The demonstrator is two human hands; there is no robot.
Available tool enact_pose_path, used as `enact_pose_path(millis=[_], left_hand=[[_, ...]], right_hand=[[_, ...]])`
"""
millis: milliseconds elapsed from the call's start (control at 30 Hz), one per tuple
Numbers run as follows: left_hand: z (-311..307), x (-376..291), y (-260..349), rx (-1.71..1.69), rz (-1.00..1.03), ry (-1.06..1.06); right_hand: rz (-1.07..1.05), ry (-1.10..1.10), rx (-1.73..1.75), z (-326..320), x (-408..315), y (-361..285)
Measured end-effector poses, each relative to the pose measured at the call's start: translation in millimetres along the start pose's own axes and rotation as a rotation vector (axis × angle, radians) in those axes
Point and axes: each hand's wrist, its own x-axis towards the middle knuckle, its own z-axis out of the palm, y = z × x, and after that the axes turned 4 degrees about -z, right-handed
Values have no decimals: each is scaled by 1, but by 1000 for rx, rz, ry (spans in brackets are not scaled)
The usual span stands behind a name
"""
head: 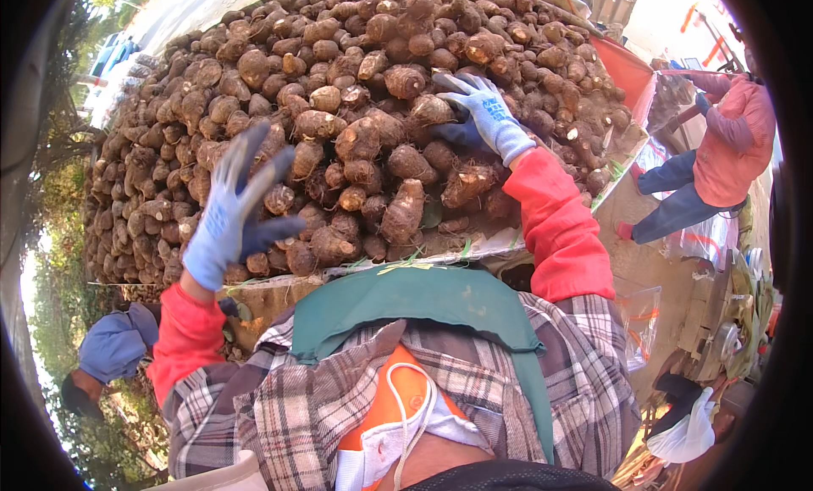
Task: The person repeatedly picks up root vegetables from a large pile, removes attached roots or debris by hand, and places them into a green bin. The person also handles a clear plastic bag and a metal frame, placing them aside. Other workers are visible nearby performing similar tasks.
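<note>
A large heap of brown taro corms (pixel 359 138) lies before me, hairy with roots, some with pale cut ends. My left hand (pixel 238 202), in a blue-grey coated work glove, hovers over the heap's near left part with fingers spread and nothing in them. In a like glove, my right hand (pixel 476 113) rests at the heap's right middle. Its fingers touch a rounded corm (pixel 432 110) with a pale top; the thumb side lies low among the corms, and whether it grips one cannot be told. A large elongated corm (pixel 404 211) lies near the front edge.
A pale sheet edge (pixel 502 242) with green strands borders the heap's near side. To the right stands a person in a pink top (pixel 730 141), near clear plastic bags (pixel 698 237). Another person in blue (pixel 117 345) is at the lower left; a third (pixel 686 421) is at the lower right.
</note>
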Motion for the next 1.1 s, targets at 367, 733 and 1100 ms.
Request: enact_pose_path(millis=[367, 733, 1100], left_hand=[[86, -52, 32, -182, -12, 22], [40, 49, -17, -439, -88, 163], [92, 83, 13, -451, -123, 495]], right_hand=[[-87, -423, 316, -57, 2, -3], [81, 146, -36, -32, 185, 47], [575, 434, 1245, -54, 62, 1]])
